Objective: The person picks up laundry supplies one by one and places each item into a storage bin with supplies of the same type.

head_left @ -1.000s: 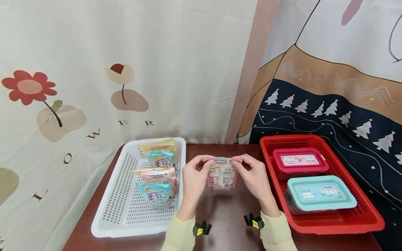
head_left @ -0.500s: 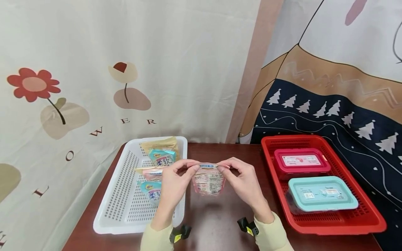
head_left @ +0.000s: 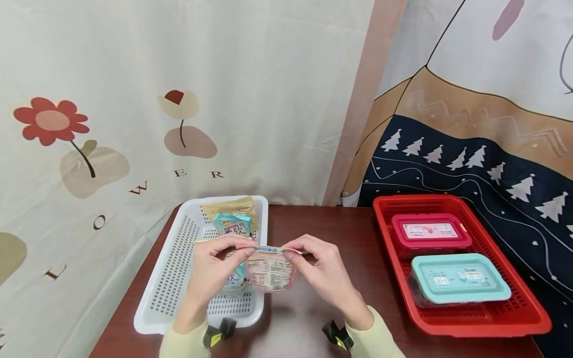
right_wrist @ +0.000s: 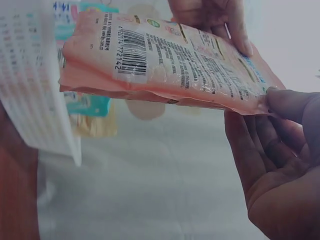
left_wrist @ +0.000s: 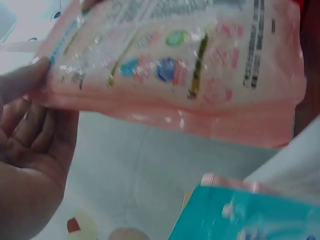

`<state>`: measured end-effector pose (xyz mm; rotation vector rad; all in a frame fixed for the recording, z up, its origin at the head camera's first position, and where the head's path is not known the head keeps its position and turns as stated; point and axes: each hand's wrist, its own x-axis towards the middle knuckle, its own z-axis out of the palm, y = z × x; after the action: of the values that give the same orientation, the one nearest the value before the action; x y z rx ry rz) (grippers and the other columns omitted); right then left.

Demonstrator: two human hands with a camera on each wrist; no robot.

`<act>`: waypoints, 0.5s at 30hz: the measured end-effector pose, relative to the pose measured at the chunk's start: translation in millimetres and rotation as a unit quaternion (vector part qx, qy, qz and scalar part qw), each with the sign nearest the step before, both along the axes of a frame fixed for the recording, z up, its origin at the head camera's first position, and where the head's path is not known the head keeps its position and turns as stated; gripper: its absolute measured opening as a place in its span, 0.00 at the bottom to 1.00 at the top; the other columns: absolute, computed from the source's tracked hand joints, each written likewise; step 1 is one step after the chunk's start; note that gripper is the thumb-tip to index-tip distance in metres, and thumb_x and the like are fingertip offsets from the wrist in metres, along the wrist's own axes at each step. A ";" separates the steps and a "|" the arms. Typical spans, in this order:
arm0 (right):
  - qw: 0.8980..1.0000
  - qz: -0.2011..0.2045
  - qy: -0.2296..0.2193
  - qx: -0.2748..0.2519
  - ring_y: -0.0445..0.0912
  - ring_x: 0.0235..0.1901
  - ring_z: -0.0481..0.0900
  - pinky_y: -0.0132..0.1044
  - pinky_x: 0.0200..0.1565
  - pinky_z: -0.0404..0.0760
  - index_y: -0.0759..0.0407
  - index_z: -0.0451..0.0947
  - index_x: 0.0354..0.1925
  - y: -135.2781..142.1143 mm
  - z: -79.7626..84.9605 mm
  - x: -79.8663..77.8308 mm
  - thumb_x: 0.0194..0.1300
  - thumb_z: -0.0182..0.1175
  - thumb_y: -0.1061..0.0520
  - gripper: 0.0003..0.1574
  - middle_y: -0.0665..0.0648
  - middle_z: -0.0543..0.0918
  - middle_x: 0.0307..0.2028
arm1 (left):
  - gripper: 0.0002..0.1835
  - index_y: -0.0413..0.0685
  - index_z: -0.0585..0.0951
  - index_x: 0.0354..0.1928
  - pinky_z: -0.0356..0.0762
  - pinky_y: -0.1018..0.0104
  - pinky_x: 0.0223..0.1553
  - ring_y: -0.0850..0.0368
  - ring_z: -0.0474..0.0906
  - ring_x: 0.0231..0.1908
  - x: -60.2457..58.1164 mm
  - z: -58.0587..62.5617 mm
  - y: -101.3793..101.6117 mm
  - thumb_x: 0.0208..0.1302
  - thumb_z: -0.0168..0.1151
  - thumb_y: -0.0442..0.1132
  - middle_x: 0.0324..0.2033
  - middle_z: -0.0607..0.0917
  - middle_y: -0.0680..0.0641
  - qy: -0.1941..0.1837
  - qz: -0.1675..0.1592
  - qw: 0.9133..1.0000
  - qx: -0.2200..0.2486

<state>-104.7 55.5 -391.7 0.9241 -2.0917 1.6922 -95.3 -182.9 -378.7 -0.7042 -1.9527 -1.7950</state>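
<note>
Both hands hold a pink printed pouch (head_left: pixel 270 272) by its top corners. The left hand (head_left: pixel 208 273) pinches one corner between thumb and fingers; the right hand (head_left: pixel 326 272) pinches the other. The pouch hangs down over the right rim of a white basket (head_left: pixel 156 293), its back with text and a barcode (right_wrist: pixel 133 54) showing in the right wrist view. Inside the basket stand a tan pouch (head_left: pixel 235 206), a blue pouch (head_left: pixel 234 223) behind the hands and another blue pouch (head_left: pixel 236 284) partly covered by the held one. A further pink pouch there is mostly hidden by the left hand.
On the right, a red basket (head_left: pixel 488 325) holds a box with a magenta lid (head_left: pixel 463 238) and a clear box with a light blue lid (head_left: pixel 492 291). Brown tabletop (head_left: pixel 313 223) lies between the baskets. A printed curtain (head_left: pixel 277 99) hangs behind.
Both hands have carried the pink pouch left and a little toward the person, from between the baskets to over the white basket's right rim. Their pinch on its corners is unchanged.
</note>
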 end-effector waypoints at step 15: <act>0.999 0.036 -0.020 -0.007 0.37 0.33 0.83 0.35 0.34 0.87 0.53 0.88 0.43 -37.4 -1.1 15.4 0.67 0.69 0.64 0.08 0.46 0.87 0.37 | 0.15 0.34 0.89 0.40 0.82 0.70 0.49 0.54 0.87 0.48 0.8 -13.4 -49.1 0.52 0.68 0.13 0.39 0.91 0.44 0.094 -0.098 0.990 0.034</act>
<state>-89.3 18.1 -392.8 0.9804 -2.0926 1.7743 -94.5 -231.9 -392.1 -1.0340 -1.7413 -1.8232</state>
